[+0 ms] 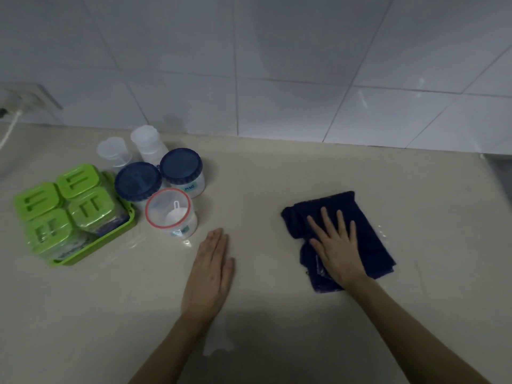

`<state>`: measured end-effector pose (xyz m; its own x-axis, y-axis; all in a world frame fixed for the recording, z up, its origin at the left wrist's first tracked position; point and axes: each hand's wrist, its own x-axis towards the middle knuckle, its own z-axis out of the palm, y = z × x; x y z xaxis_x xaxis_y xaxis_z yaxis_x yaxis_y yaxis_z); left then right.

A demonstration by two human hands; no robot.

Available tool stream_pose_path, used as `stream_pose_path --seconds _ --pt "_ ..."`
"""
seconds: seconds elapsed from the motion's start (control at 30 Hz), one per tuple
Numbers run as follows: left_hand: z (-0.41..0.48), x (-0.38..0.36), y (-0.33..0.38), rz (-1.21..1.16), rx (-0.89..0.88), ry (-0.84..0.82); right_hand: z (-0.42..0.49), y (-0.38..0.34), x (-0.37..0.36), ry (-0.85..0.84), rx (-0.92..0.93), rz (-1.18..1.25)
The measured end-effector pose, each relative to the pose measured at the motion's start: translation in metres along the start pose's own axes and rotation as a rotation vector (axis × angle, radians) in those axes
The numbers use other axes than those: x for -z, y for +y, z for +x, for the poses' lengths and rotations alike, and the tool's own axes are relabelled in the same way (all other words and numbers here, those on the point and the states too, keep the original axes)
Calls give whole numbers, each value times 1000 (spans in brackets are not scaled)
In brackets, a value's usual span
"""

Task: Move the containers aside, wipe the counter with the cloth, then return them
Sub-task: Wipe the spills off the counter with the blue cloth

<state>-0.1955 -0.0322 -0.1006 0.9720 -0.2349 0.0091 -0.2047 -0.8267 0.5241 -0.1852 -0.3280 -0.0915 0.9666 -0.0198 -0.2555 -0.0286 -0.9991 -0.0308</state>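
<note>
A folded dark blue cloth (368,234) lies on the beige counter (263,195) at the right. My right hand (336,249) presses flat on it with the fingers spread. My left hand (210,273) rests flat on the bare counter, fingers together, holding nothing. The containers are bunched at the left: a green tray (110,239) with several green-lidded jars (79,180), two blue-lidded jars (181,166) (138,181), a clear red-rimmed tub (169,207) with a white scoop inside, and two clear cups (112,151) (145,138) at the back.
A white tiled wall (277,65) runs along the back of the counter. A wall socket (26,97) with a plugged-in white cable is at the far left. The counter ends at the right near a darker edge (498,173).
</note>
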Motion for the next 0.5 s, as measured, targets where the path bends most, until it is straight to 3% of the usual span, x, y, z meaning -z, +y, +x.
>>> stream_pose_path --seconds 0.1,0.2,0.37,0.5 --pt "7 -5 17 80 -85 -11 -21 -26 -15 30 158 -26" --pt "12 -22 44 146 -183 -66 -36 3 -21 60 208 9" --pt "3 -57 78 258 -193 -158 -55 91 -18 86 -129 98" --pt "1 -65 78 315 -149 -155 -51 79 -22 56 -211 66"
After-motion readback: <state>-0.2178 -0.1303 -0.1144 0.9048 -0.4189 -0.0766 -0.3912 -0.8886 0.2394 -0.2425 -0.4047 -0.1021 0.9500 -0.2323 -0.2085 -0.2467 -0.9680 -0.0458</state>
